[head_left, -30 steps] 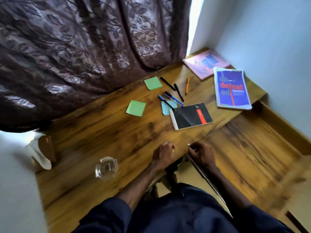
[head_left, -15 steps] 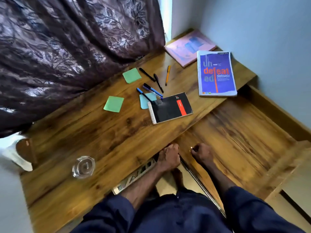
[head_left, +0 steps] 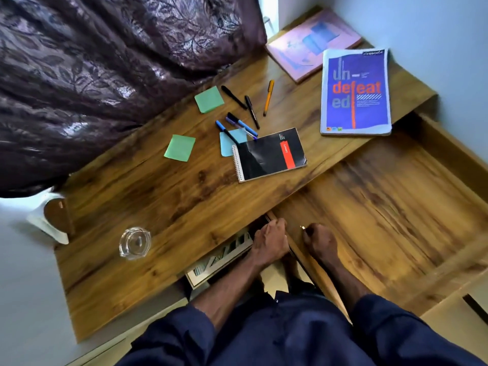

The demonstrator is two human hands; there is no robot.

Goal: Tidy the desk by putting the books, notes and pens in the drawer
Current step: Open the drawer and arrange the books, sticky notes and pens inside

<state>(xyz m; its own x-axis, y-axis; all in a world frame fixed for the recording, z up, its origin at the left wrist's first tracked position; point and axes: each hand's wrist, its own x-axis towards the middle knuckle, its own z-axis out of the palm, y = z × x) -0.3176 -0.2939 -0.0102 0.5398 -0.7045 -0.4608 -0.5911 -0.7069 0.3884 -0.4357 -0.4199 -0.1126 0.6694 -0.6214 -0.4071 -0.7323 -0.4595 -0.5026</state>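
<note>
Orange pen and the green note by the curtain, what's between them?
A black pen and a thinner black pen lie between green note and orange pen, head view.

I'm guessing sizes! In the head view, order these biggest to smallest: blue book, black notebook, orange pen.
1. blue book
2. black notebook
3. orange pen
None look alike, so the order is clear.

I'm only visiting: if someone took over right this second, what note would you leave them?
Left hand and right hand: both curled at the desk's front edge beside the pulled-out drawer; what they grip is unclear.
On the desk: blue book, pink book, black notebook, sticky notes, pens.
Done: drawer open, nothing from the desk in it.
Left: move all of those in.
</note>
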